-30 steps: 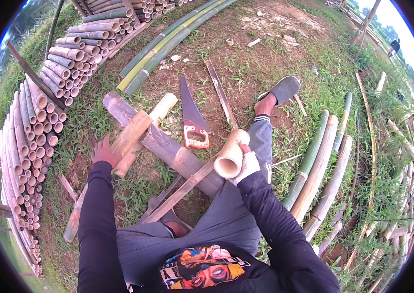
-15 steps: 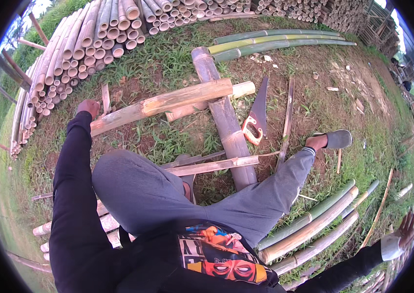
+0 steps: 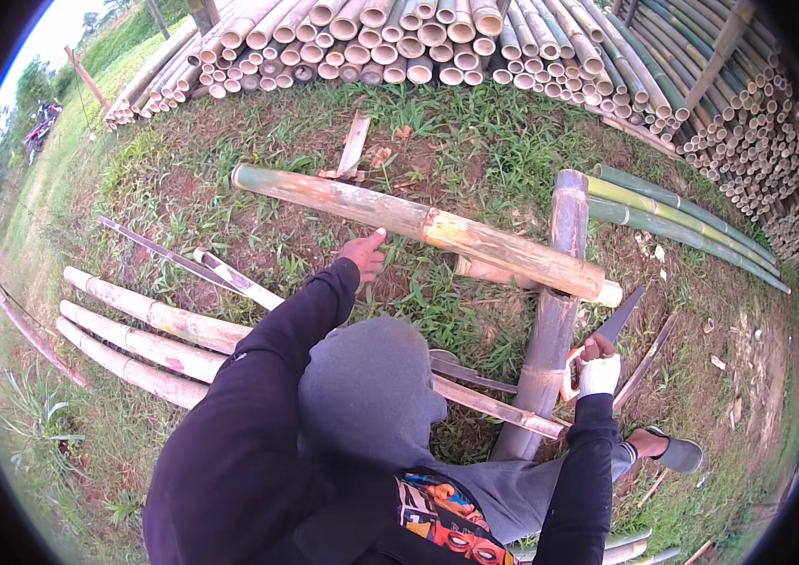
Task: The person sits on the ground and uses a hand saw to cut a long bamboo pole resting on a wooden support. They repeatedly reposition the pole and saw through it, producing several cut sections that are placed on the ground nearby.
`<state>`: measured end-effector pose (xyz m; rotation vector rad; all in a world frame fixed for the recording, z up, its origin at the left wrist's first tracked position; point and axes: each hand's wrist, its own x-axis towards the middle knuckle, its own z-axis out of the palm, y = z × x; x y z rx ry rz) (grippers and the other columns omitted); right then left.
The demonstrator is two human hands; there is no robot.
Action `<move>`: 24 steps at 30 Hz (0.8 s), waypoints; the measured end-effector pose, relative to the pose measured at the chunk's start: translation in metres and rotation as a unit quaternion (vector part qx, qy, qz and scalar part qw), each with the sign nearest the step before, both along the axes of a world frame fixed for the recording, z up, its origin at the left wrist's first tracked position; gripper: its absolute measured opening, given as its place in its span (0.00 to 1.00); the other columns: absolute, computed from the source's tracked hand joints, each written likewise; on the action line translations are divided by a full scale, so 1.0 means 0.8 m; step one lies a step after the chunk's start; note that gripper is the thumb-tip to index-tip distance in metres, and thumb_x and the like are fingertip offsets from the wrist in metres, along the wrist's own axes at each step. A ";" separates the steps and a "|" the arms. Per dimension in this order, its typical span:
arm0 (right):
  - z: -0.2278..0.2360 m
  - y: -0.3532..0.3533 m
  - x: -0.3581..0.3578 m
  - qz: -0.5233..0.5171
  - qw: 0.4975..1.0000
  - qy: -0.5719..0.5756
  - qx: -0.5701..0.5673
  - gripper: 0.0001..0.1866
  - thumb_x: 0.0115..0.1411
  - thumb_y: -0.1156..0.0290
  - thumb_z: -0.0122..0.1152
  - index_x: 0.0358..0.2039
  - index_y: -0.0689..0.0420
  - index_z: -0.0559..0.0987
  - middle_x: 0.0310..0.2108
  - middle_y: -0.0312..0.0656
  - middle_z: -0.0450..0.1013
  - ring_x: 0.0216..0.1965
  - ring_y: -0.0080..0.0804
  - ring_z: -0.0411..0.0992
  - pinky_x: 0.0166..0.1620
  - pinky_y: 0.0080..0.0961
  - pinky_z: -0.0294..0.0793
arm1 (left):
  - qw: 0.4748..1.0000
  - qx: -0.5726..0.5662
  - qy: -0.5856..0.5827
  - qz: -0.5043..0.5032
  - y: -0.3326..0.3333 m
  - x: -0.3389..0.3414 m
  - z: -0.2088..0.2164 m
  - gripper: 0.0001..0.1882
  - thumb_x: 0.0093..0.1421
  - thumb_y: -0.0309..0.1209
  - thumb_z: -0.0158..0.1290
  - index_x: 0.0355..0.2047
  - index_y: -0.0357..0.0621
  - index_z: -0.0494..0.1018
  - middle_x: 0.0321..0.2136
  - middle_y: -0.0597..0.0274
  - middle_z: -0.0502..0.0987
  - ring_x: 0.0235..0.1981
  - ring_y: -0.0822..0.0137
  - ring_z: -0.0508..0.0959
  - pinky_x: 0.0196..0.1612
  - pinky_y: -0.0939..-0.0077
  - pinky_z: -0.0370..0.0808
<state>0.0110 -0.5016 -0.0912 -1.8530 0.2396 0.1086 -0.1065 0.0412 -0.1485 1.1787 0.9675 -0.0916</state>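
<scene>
A thick bamboo pole [image 3: 352, 205] lies slanted across the grass. Its right end rests on a dark bamboo log [image 3: 548, 344], with a shorter bamboo piece [image 3: 494, 274] below it. My left hand [image 3: 363, 255] is just on the near side of the pole's middle, fingers stretched toward it; whether they touch is unclear. Beyond the log, my right hand [image 3: 597, 370], with white cloth around its wrist and palm, is closed on the orange handle of a handsaw [image 3: 621, 314]. The blade points away to the far right, apart from the pole.
Stacked bamboo poles [image 3: 399, 42] line the far side. Green poles [image 3: 692, 226] lie beyond the log at right. Several pale poles [image 3: 159, 353] lie at left. A split bamboo strip [image 3: 498, 405] crosses the log by my knee. Another strip [image 3: 644, 360] lies beside the saw.
My right hand has come in from the far lower right and taken the saw's handle. The left hand has left the pole's far end. The view has swung left.
</scene>
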 end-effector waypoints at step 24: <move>0.086 -0.195 -0.187 -0.313 0.933 -0.174 0.048 0.21 0.69 0.54 0.66 0.47 0.61 0.80 0.36 0.36 0.77 0.34 0.22 0.70 0.39 0.24 0.69 | 0.954 -0.182 -0.218 -0.098 -0.194 0.154 0.192 0.41 0.57 0.57 0.69 0.64 0.54 0.66 0.61 0.63 0.71 0.62 0.60 0.71 0.67 0.45 0.64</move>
